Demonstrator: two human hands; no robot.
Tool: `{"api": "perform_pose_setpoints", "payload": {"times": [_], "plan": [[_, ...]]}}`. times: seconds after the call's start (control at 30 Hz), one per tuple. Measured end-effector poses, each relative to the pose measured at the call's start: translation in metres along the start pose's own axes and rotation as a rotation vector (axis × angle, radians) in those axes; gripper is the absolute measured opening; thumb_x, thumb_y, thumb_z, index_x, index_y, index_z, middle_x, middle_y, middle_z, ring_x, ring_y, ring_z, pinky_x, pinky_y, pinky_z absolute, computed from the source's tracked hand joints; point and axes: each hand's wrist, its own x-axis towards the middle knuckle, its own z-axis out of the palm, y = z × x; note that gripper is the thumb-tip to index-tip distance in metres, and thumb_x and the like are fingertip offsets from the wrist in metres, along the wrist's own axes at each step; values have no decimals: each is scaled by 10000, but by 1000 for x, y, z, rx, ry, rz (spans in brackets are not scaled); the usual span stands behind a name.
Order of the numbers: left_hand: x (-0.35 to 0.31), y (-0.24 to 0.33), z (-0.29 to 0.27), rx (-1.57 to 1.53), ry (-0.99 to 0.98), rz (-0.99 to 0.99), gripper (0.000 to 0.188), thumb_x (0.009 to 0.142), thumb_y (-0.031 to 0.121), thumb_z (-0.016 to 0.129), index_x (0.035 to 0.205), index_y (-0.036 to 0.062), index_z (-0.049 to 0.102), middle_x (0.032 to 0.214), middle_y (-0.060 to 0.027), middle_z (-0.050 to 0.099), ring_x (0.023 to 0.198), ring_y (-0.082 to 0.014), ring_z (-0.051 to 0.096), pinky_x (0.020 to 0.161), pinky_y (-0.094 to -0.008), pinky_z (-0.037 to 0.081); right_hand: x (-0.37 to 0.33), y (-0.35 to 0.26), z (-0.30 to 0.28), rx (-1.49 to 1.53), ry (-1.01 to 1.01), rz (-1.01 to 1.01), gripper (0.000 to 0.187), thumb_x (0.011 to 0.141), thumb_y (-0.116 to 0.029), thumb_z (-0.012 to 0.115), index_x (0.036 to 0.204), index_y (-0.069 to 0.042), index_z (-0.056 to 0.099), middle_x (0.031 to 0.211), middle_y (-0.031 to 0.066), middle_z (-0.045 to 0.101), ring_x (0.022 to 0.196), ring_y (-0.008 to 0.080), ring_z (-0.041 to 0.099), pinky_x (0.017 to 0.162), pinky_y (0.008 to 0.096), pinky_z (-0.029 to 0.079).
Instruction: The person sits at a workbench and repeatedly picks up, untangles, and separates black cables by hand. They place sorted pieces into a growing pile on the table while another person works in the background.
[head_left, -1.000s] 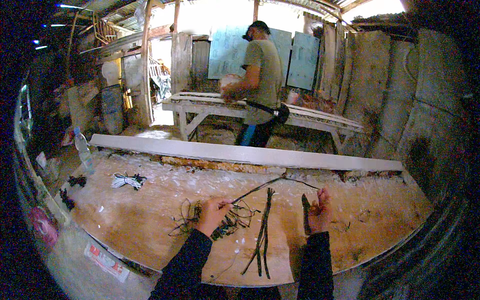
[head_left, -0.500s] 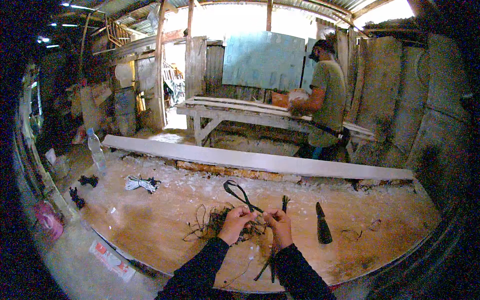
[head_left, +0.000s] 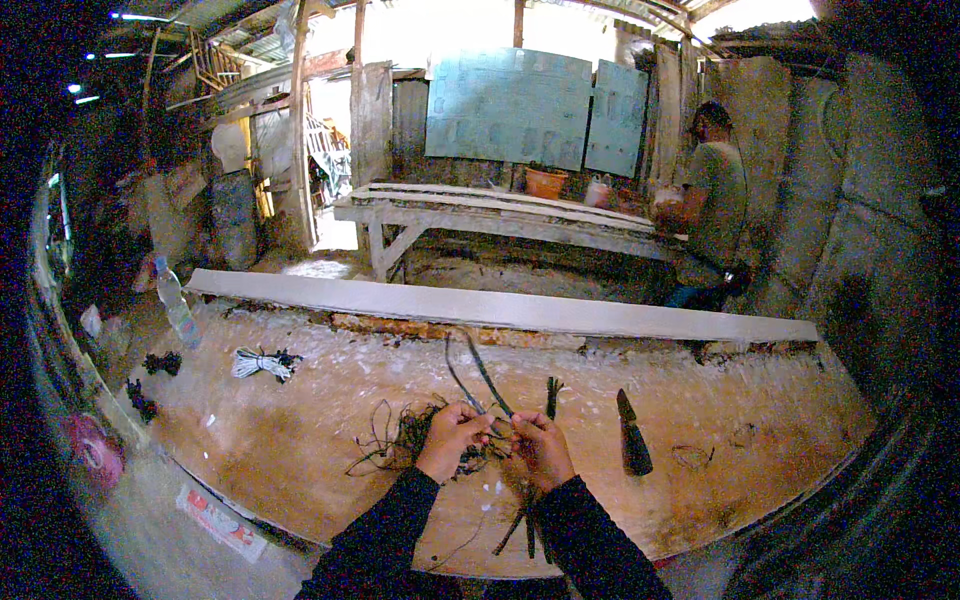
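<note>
1. Your left hand is over the middle of the plywood tabletop, thumb and fingertips pinched together on a thin black strand that sticks up and away from you.
2. Your right hand is just beside it, thumb and index finger clamped on a second black length, a bit thicker-looking. Both pieces lean up to the left, tips apart. Can't tell whether they join between your fingers – too blurry there.
3. Right by your left hand there's a messy tangle of black cord, partly hidden behind your knuckles.
4. A bundle of black strips runs under your right hand: the frayed top pokes out past your fingers, the split legs come out near your sleeve.
5. Off to your right, well apart from the hand, lies a dark tapered tool, narrow end pointing away from you.
6. Over on your left: a tied hank of white cord, two small black bundles, and a clear plastic bottle standing tilted.
7. Long white board along the far edge – and a co-worker beyond, at the right end of another bench.
</note>
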Motion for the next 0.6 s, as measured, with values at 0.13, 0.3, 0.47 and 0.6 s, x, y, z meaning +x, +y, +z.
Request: {"api": "perform_pose_setpoints", "payload": {"times": [0.13, 0.3, 0.47, 0.6], "plan": [[1, 1, -1, -61, -36, -11, 114, 751, 67, 582, 715, 40, 477, 685, -39, 541, 570, -98, 513, 514, -208, 432, -1, -1, 1, -6, -46, -2, 60, 763, -107, 570, 785, -74, 524, 667, -9, 528, 556, 83, 490, 512, 208, 405], [0, 2, 1, 75, -34, -14, 118, 751, 69, 586, 726, 40, 474, 706, -41, 552, 599, -96, 523, 520, -202, 425, -3, 3, 5, -66, -41, 14, 68, 756, -105, 580, 769, -70, 523, 675, -4, 540, 568, 88, 497, 517, 207, 403], [0, -2, 2, -120, -83, 21, 111, 753, 74, 585, 739, 45, 478, 719, -37, 561, 625, -88, 529, 517, -188, 411, -3, 6, 9, -83, -52, -21, 72, 748, -82, 584, 771, -55, 521, 712, 28, 571, 575, 105, 511, 533, 212, 412], [2, -2, 0, -35, -102, 26, 90, 760, 76, 577, 752, 50, 491, 720, -30, 560, 622, -84, 526, 527, -184, 414, -4, 6, 12, -80, -58, -61, 69, 745, -73, 583, 766, -46, 523, 748, 56, 586, 584, 106, 518, 543, 218, 414]]}}
